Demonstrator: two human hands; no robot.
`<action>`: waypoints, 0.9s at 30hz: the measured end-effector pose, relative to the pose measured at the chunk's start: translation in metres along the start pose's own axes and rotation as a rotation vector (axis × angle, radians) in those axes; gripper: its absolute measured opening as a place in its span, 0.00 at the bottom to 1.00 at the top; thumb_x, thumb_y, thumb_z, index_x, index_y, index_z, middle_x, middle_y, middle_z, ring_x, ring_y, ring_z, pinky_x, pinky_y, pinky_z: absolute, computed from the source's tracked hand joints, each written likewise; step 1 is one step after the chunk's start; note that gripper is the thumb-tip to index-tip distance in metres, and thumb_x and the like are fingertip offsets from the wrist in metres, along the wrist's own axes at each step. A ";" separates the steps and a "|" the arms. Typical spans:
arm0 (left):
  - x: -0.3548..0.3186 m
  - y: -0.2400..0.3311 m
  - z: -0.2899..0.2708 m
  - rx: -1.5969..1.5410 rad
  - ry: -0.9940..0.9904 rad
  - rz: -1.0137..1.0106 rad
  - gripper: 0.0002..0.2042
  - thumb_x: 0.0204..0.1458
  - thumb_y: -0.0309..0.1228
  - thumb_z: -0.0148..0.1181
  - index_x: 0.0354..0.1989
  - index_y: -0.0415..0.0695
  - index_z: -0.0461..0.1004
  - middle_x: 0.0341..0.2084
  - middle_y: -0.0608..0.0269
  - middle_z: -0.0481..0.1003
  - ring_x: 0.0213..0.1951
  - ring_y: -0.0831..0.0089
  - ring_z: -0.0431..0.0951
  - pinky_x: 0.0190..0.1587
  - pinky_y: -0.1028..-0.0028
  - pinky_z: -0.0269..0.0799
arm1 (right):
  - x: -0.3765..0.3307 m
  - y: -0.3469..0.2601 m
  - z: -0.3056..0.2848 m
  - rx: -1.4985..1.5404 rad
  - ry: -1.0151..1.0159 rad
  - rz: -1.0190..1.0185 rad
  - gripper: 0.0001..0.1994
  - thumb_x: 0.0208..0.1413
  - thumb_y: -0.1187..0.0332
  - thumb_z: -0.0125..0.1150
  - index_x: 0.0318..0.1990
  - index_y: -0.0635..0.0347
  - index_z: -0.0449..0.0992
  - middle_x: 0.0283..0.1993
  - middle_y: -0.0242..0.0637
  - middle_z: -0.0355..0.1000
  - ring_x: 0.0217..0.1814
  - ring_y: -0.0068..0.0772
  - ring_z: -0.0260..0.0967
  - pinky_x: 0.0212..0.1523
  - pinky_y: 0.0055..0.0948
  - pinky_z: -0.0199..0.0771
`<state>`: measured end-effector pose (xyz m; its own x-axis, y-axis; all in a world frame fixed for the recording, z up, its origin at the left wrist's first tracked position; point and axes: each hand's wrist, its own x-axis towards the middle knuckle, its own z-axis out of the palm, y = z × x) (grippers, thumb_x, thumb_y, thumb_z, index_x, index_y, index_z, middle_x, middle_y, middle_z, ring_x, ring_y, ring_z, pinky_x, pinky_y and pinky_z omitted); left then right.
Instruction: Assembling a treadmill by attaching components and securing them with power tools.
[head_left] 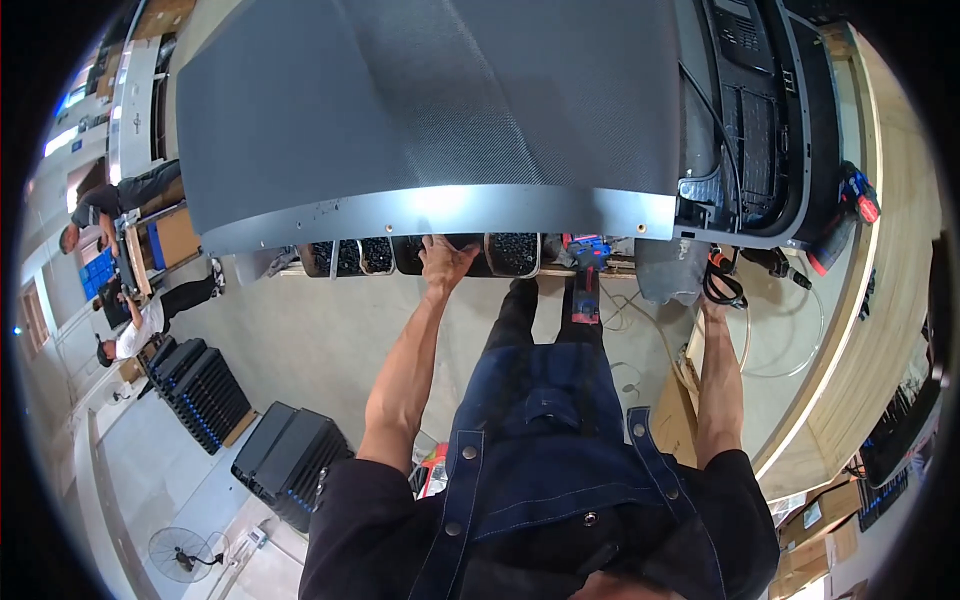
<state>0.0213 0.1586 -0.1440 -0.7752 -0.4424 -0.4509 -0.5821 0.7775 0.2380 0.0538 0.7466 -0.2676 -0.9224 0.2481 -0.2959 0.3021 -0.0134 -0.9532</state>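
My left hand reaches under the front edge of a large dark grey panel, into a dark bin. Its thumb and fingers are apart; the fingertips are partly hidden by the panel's metal rim. Bins of small black parts sit on both sides of it. My right hand is closed around an orange-and-black power tool, with a black loop hanging over the fingers. Between the hands, a blue-and-black cordless driver with a red-trimmed battery lies at the shelf edge.
A black moulded frame lies right of the panel. Another cordless driver rests by a curved wooden bench. Stacked black trays and a fan stand on the left. Two people work at the far left. Hoses hang on the right.
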 end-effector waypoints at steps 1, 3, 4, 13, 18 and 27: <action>-0.002 0.011 -0.004 -0.008 -0.077 0.003 0.43 0.44 0.49 0.74 0.67 0.44 0.61 0.55 0.41 0.69 0.56 0.43 0.70 0.59 0.48 0.67 | -0.003 -0.002 -0.012 -0.056 0.032 -0.024 0.25 0.56 0.76 0.66 0.62 0.60 0.70 0.55 0.37 0.73 0.54 0.28 0.73 0.56 0.32 0.76; 0.012 -0.024 0.004 -0.179 0.042 0.110 0.36 0.44 0.44 0.75 0.60 0.44 0.67 0.49 0.46 0.74 0.53 0.47 0.73 0.56 0.50 0.69 | 0.002 -0.014 -0.003 -0.130 0.043 -0.098 0.24 0.57 0.75 0.65 0.62 0.60 0.70 0.55 0.37 0.74 0.54 0.28 0.73 0.56 0.32 0.75; 0.023 -0.049 0.009 -0.300 -0.025 0.132 0.32 0.43 0.42 0.76 0.56 0.45 0.70 0.45 0.48 0.76 0.49 0.47 0.75 0.53 0.52 0.71 | 0.005 -0.024 0.003 -0.167 0.048 -0.141 0.23 0.57 0.75 0.65 0.61 0.60 0.70 0.54 0.37 0.74 0.54 0.28 0.73 0.57 0.32 0.75; 0.020 -0.085 -0.027 -1.076 -0.444 0.035 0.12 0.60 0.19 0.57 0.50 0.45 0.75 0.35 0.64 0.76 0.37 0.73 0.80 0.32 0.75 0.80 | -0.120 -0.234 0.012 0.329 0.354 0.262 0.23 0.66 0.57 0.61 0.63 0.56 0.68 0.64 0.38 0.71 0.64 0.40 0.70 0.66 0.50 0.70; 0.019 -0.107 -0.046 -1.280 -0.577 0.001 0.13 0.63 0.26 0.54 0.55 0.45 0.74 0.39 0.60 0.77 0.37 0.70 0.81 0.43 0.70 0.82 | -0.205 -0.314 0.017 0.637 0.493 0.110 0.31 0.63 0.49 0.62 0.66 0.58 0.66 0.68 0.46 0.66 0.66 0.49 0.68 0.67 0.58 0.68; 0.026 -0.115 -0.040 -1.291 -0.688 -0.114 0.11 0.68 0.35 0.54 0.54 0.48 0.74 0.38 0.62 0.78 0.34 0.73 0.78 0.37 0.72 0.78 | -0.299 -0.409 0.024 0.878 0.554 -0.282 0.17 0.57 0.64 0.69 0.48 0.61 0.71 0.50 0.54 0.76 0.52 0.52 0.78 0.58 0.50 0.79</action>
<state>0.0586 0.0400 -0.1487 -0.6592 0.1109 -0.7438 -0.7282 -0.3407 0.5946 0.2006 0.6550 0.2096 -0.6278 0.7526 -0.1989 -0.3866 -0.5232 -0.7595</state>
